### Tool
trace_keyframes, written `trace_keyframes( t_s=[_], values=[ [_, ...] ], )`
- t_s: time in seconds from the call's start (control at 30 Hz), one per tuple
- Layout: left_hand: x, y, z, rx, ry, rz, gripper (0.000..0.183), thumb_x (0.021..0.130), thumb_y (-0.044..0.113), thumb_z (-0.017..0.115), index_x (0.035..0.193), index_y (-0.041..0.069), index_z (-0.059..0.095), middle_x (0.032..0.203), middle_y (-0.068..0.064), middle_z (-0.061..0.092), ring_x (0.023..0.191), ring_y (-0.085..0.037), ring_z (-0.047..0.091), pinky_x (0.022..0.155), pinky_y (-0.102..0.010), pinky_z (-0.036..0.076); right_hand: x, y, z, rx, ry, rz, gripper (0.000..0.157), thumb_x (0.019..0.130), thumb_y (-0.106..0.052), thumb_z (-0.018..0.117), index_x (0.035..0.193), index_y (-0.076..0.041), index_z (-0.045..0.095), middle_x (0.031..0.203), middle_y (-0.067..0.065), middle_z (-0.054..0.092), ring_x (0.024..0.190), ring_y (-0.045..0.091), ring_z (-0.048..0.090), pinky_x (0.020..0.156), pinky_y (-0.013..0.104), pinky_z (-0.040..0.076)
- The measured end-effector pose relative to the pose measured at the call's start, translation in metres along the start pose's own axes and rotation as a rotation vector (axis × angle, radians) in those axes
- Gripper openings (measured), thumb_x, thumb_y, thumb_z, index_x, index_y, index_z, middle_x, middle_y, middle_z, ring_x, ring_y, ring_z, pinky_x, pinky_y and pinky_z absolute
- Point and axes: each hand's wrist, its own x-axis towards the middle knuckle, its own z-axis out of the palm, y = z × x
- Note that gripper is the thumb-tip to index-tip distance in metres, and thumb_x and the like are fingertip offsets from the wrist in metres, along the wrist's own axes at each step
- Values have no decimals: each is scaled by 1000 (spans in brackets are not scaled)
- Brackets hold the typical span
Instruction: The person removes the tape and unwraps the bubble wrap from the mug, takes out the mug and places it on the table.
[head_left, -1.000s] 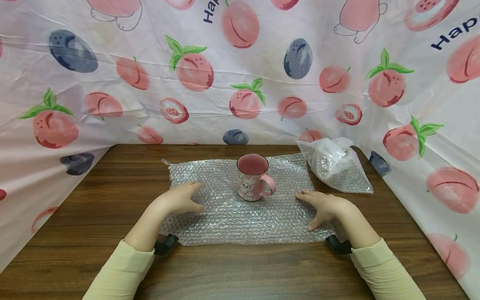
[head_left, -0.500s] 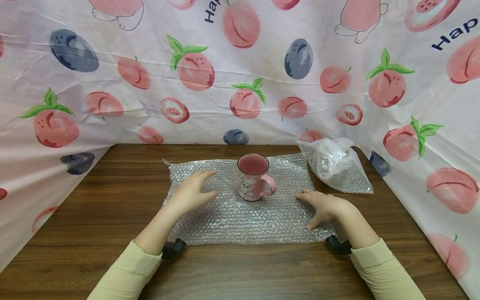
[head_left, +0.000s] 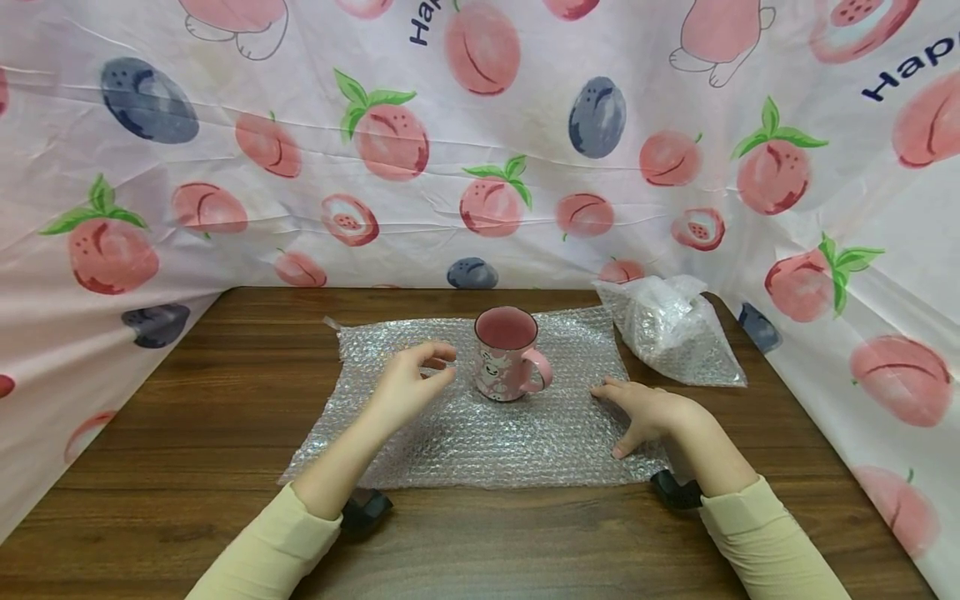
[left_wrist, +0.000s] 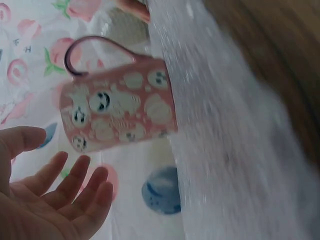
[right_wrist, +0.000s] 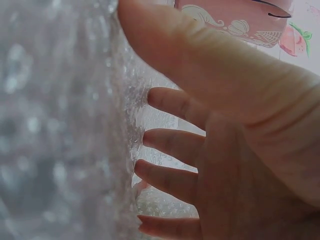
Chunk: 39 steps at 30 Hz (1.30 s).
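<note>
A pink mug with white cartoon figures and a dark rim stands upright on a flat sheet of bubble wrap. Its handle points right in the head view. Just left of the mug, my left hand is raised over the sheet, fingers relaxed and holding nothing; the left wrist view shows its fingers apart from the mug. My right hand rests on the right part of the sheet, fingers spread, and the right wrist view has the fingertips touching the wrap.
Beyond my right hand, at the table's back right corner, lies a bubble-wrapped bundle. The brown wooden table is bordered at the back and sides by a fruit-printed cloth. Dark wrist devices sit under both wrists.
My left hand has moved right from the sheet's left side toward the mug, its fingers curling a little more. The mug and my right hand stay in place.
</note>
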Motion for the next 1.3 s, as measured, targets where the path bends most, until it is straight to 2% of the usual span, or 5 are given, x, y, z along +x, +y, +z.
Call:
trace_keyframes(
  t_s=[0.13,0.33,0.47,0.83,1.3],
  values=[
    [2,3,12,-133,-62,-87,26,91,14,64,114,3,66,108,-10,67,98,-24,61,79,-38,51,0,0,1,2,4,-6,91,66,-28,87,142,-6,43,150,27,25,135,47,24,100,66,25],
    [4,10,30,-365,-180,-137,30,95,13,59,120,-2,62,116,-16,64,106,-35,58,84,-46,50,-1,-1,1,-4,5,-2,90,67,-28,87,142,-6,43,150,28,25,135,48,24,101,65,25],
    [5,13,39,-474,-243,-179,33,97,15,56,124,-3,59,119,-16,63,108,-36,58,84,-44,51,-1,-2,0,-6,4,-3,91,66,-29,87,142,-6,43,150,28,25,135,48,24,101,64,26],
    [9,17,61,-583,-344,-271,39,98,18,53,133,1,54,124,-13,62,105,-28,63,75,-36,55,0,-2,0,-8,4,9,90,66,-29,88,142,-8,44,150,27,26,135,46,25,101,64,27],
    [14,19,84,-702,-421,-243,51,101,17,48,144,-5,33,141,-24,43,120,-35,52,82,-37,53,1,-2,0,-30,11,14,90,65,-30,88,141,-7,45,149,27,27,134,47,26,101,64,27]
  ],
)
